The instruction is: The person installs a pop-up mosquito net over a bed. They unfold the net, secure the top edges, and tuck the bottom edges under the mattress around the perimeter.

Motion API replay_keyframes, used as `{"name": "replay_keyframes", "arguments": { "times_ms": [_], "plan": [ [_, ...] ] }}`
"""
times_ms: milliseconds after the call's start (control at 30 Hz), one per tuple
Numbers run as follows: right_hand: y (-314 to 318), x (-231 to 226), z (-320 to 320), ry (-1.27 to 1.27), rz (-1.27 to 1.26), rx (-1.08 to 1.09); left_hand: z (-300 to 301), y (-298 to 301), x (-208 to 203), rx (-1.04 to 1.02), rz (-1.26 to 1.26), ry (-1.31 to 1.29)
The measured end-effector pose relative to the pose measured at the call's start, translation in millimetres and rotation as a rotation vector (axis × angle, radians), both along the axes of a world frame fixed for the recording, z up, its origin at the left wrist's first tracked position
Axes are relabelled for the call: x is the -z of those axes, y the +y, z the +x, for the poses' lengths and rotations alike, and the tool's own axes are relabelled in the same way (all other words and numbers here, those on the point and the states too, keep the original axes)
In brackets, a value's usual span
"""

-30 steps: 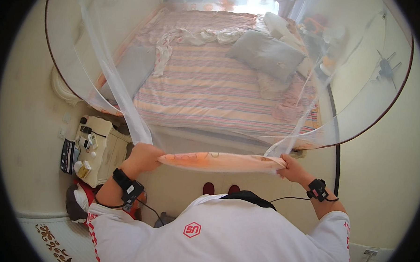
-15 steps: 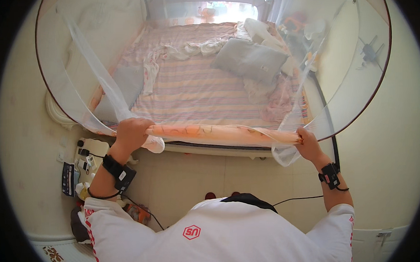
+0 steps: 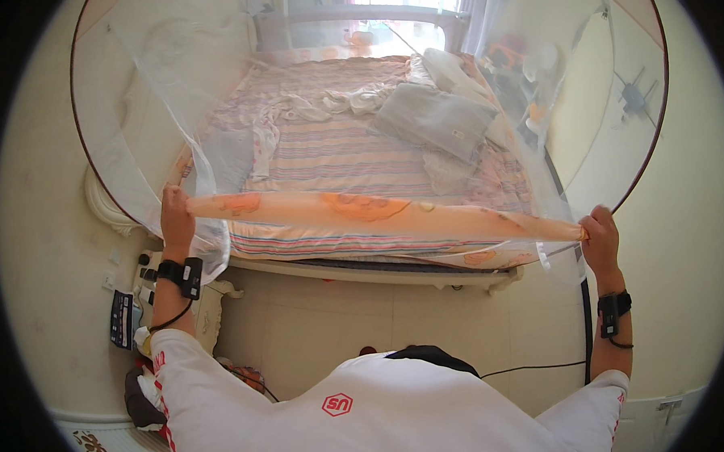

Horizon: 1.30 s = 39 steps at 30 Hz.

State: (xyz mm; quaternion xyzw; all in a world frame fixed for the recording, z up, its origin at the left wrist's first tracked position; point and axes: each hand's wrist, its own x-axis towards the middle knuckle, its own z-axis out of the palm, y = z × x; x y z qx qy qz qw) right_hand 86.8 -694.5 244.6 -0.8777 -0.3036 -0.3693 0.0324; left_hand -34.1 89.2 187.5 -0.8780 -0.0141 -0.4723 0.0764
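Observation:
A peach band with orange prints (image 3: 361,207), part of a sheer white mosquito net (image 3: 150,98), is stretched between my hands above the near edge of the bed. My left hand (image 3: 177,218) is closed round its left end, with loose white netting hanging beside the wrist. The right end is gripped in my closed right hand (image 3: 601,236), where more netting droops below. Dark curved rims of the net bow out at both sides. Behind it lies the bed (image 3: 319,159) with a striped sheet, seen partly through the mesh.
Grey pillows (image 3: 434,114) and rumpled white cloth lie on the bed. At the left, a cream bedside cabinet (image 3: 208,309) carries plugs and small items. A dark-covered bundle (image 3: 143,397) sits below it. A cable (image 3: 534,368) runs to the right behind my body.
My hands have moved apart, the left one outward and up, the right one outward. The peach band between them is now longer and spread wider.

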Motion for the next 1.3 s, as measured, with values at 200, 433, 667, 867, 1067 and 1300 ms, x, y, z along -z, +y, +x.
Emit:
{"name": "replay_keyframes", "arguments": {
  "times_ms": [200, 433, 667, 867, 1067, 1300],
  "plan": [
    [-9.6, -2.1, 0.4, 0.032, 0.045, -0.008, -32.3, 9.0, -18.8, -0.100, -0.212, 0.268],
    [-9.5, -3.6, 1.2, -0.091, -0.241, -0.008, -42.7, 7.8, -47.1, -0.026, 0.181, 0.355],
    [15.6, -11.9, 20.2, -0.183, -0.015, 0.022, -51.2, 31.4, -65.2, -0.034, -0.252, 0.153],
    [21.5, -17.7, 15.1, -0.044, -0.076, 0.055, -60.1, 41.7, -92.7, -0.209, 0.154, 0.267],
    [21.9, -18.3, 39.2, -0.157, -0.123, 0.045, -36.9, 50.5, -103.5, 0.187, -0.026, -0.038],
    [20.5, -53.7, 95.3, -0.254, -0.051, -0.102, -14.5, 63.0, -120.2, -0.226, 0.178, 0.151]
  ]
}}
